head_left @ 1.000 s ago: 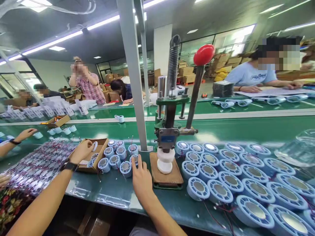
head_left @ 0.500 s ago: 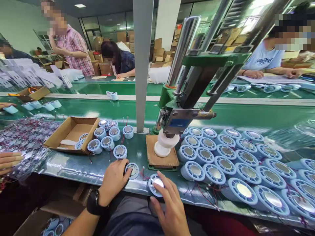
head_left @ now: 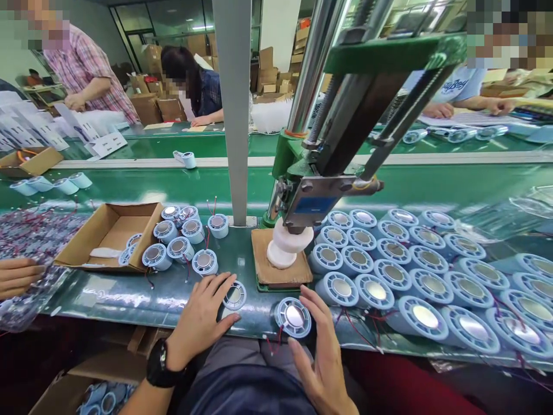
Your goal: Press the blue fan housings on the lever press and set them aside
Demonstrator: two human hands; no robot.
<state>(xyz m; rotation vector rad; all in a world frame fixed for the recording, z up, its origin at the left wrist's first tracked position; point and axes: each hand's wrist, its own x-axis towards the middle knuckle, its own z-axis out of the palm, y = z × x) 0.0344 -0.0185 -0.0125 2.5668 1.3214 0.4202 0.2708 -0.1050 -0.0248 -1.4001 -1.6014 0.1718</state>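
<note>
My left hand (head_left: 206,314) rests with fingers spread at the left side of a flat light-blue ring-shaped cap (head_left: 235,295) on the green bench. My right hand (head_left: 322,351) is beside a round light-blue housing (head_left: 294,317) with a shiny metal disc on top and thin red wires at its front. Thumb and fingers are apart around its right side; whether they touch it is unclear. Behind them stands a hand press (head_left: 317,202), its white round pusher (head_left: 294,236) low over a white round block (head_left: 281,255) on a brown board (head_left: 259,268).
Rows of similar light-blue housings (head_left: 393,272) fill the right side. At left are more housings (head_left: 180,249), an open cardboard box (head_left: 114,222) and a pile of wired parts (head_left: 34,236). Another person's hand (head_left: 19,276) is at the left edge. A grey post (head_left: 235,115) rises behind.
The housing by my right hand has shifted right and turned, its wires now toward me. My right fingers have come off its top to its side. My left fingers have straightened.
</note>
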